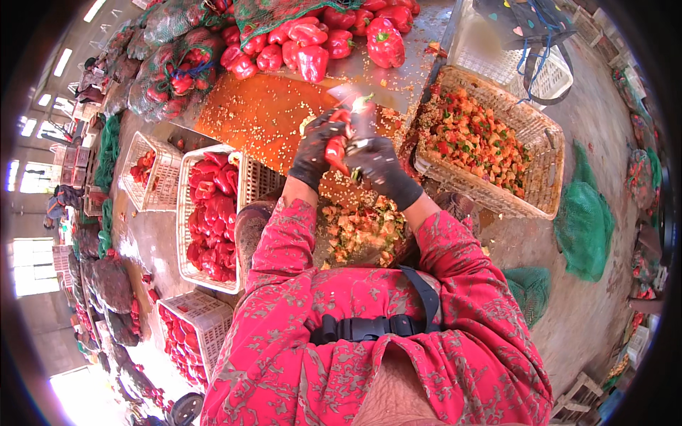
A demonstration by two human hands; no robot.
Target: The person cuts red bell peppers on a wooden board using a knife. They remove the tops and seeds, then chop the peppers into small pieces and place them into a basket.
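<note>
My left hand (318,146), in a dark glove, grips a red bell pepper (337,152) that looks cut open. Close beside it on the right, my gloved right hand (377,162) is closed around a tool, blurred by motion; what looks like a blade shows near the pepper's green stem (364,102). Both hands are over a seed-strewn orange board (256,109) on a metal table. Whole red bell peppers (311,61) lie at the table's far side, partly under green netting (256,13). Below my hands, pepper cores and scraps (367,229) are heaped between my knees.
At right stands a crate (551,138) of cores and scraps, with a white crate (559,74) behind it. A white crate (184,255) of cut red peppers stands left, near other crates. Netted sacks (176,80) border the table; green netting (583,229) lies on the floor.
</note>
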